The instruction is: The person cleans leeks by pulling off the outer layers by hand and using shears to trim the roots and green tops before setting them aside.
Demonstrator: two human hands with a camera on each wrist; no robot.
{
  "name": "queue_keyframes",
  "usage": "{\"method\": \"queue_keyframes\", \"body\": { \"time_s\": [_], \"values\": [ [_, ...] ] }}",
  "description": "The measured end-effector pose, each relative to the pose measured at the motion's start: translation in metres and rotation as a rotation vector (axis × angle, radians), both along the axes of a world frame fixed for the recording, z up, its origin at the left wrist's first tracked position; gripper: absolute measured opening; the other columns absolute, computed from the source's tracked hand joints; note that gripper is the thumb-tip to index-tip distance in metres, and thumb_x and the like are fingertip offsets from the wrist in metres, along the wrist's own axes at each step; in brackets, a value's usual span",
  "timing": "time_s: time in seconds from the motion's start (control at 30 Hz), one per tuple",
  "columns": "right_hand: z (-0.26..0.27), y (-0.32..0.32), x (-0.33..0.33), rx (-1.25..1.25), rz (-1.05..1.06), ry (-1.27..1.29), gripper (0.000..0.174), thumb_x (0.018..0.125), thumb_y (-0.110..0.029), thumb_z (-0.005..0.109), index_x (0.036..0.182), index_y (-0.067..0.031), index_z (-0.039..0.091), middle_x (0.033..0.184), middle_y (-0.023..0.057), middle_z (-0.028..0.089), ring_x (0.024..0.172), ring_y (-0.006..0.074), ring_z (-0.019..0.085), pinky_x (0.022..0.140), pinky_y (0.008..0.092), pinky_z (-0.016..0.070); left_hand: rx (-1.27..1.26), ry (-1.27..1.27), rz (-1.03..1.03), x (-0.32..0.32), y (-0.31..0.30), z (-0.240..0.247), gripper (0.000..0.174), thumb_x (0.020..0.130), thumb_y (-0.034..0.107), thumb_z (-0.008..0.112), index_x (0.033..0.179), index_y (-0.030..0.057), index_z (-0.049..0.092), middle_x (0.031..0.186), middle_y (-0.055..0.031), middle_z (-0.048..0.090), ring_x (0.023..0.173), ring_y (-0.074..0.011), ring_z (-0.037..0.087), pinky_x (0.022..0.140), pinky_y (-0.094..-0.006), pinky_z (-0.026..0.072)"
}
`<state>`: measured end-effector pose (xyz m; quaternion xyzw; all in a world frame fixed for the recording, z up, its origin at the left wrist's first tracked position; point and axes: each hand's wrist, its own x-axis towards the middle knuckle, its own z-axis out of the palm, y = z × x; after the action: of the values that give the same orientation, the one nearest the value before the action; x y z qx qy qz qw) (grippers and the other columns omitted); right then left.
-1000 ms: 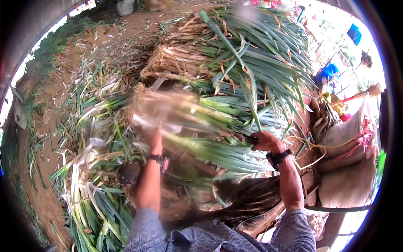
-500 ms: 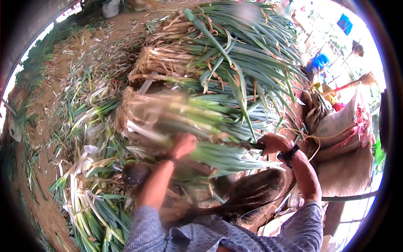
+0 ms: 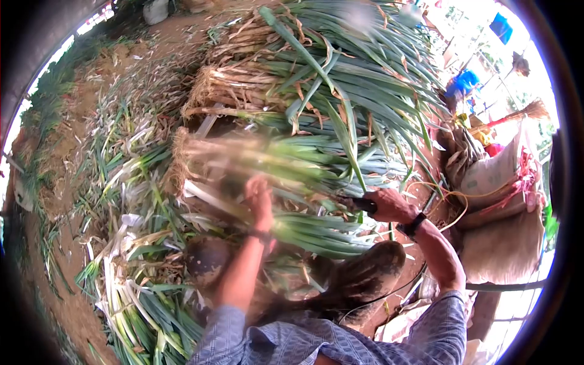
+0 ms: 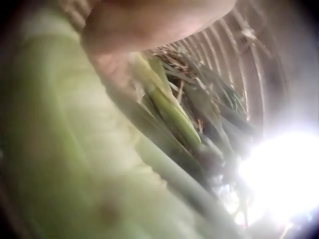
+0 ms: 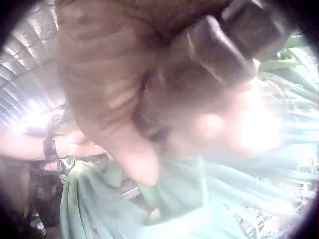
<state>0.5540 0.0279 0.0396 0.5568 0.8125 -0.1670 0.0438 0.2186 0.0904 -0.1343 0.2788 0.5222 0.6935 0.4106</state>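
My left hand point(image 3: 260, 201) grips a leek, its green leaves point(image 3: 319, 234) fanning out to the right. Close up in the left wrist view, a pale green stalk point(image 4: 75, 124) fills the left side, with a finger point(image 4: 154, 25) across the top. My right hand point(image 3: 392, 205) holds a dark tool handle point(image 3: 364, 204) over the leaves of the leek pile. In the right wrist view the fingers wrap this thick handle point(image 5: 194, 84); its working end is hidden. Just beyond the left hand lies a rooted leek bundle point(image 3: 207, 152), partly blurred.
A large heap of leeks point(image 3: 365, 73) lies at the back, roots to the left. Trimmed leaves and scraps point(image 3: 134, 134) cover the ground at left. More leeks point(image 3: 140, 292) lie front left. Sacks point(image 3: 502, 207) stand at right, and a boot point(image 3: 371, 267) is close below the hands.
My left hand has moved from the root end rightward along the stalks, then slightly up and away. The right hand stays near the leaves with the handle. The head view has shifted a little.
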Motion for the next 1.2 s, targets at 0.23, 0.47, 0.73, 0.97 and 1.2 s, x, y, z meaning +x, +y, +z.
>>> {"method": "queue_keyframes", "body": {
  "time_s": [0.23, 0.47, 0.73, 0.97, 1.2],
  "values": [
    [-0.014, 0.04, -0.036, 0.046, 0.116, 0.041, 0.027, 0.073, -0.022, 0.067, 0.098, -0.0128, 0.069, 0.073, 0.0155, 0.067, 0.07, 0.0379, 0.065, 0.064, 0.0488, 0.0496, -0.146, -0.14, -0.117, -0.002, -0.001, -0.031, 0.018, 0.091, 0.006, 0.059, 0.109, 0.0028, 0.06, 0.098, -0.0088, 0.064, 0.086, -0.0196, 0.066, 0.071, -0.0329, 0.0582],
    [-0.02, 0.073, -0.08, 0.021, 0.156, 0.057, 0.028, 0.072, -0.019, 0.066, 0.098, -0.0112, 0.07, 0.074, 0.0178, 0.066, 0.072, 0.0397, 0.065, 0.064, 0.0492, 0.0495, -0.151, 0.011, -0.307, 0.001, -0.004, -0.034, 0.013, 0.094, 0.013, 0.062, 0.102, 0.0021, 0.063, 0.09, -0.007, 0.067, 0.078, -0.0173, 0.067, 0.065, -0.0286, 0.0571],
    [-0.02, 0.11, -0.141, -0.022, 0.189, 0.019, 0.027, 0.075, -0.02, 0.066, 0.1, -0.0108, 0.07, 0.079, 0.0183, 0.068, 0.076, 0.0396, 0.066, 0.068, 0.0491, 0.0499, -0.112, -0.133, -0.346, 0.016, 0.002, -0.042, 0.014, 0.094, 0.017, 0.066, 0.095, 0.0038, 0.063, 0.083, -0.0044, 0.065, 0.071, -0.0127, 0.065, 0.059, -0.0246, 0.0546],
    [-0.008, 0.124, -0.192, -0.027, 0.246, -0.061, 0.029, 0.076, -0.019, 0.063, 0.103, -0.0099, 0.068, 0.086, 0.0184, 0.07, 0.083, 0.0387, 0.067, 0.074, 0.048, 0.052, -0.181, -0.228, -0.213, 0.026, 0.007, -0.017, 0.028, 0.097, 0.024, 0.063, 0.112, 0.0028, 0.053, 0.082, -0.005, 0.061, 0.066, -0.0134, 0.064, 0.053, -0.0235, 0.0527],
    [-0.016, 0.144, -0.245, 0.064, 0.303, -0.014, 0.029, 0.075, -0.022, 0.065, 0.1, -0.0096, 0.068, 0.083, 0.0168, 0.069, 0.081, 0.0381, 0.066, 0.07, 0.0487, 0.0503, -0.159, -0.425, -0.235, 0.023, 0.009, -0.023, 0.031, 0.094, 0.005, 0.058, 0.122, 0.0042, 0.044, 0.092, -0.009, 0.059, 0.058, -0.0142, 0.06, 0.046, -0.0251, 0.0515]
  ]
}}
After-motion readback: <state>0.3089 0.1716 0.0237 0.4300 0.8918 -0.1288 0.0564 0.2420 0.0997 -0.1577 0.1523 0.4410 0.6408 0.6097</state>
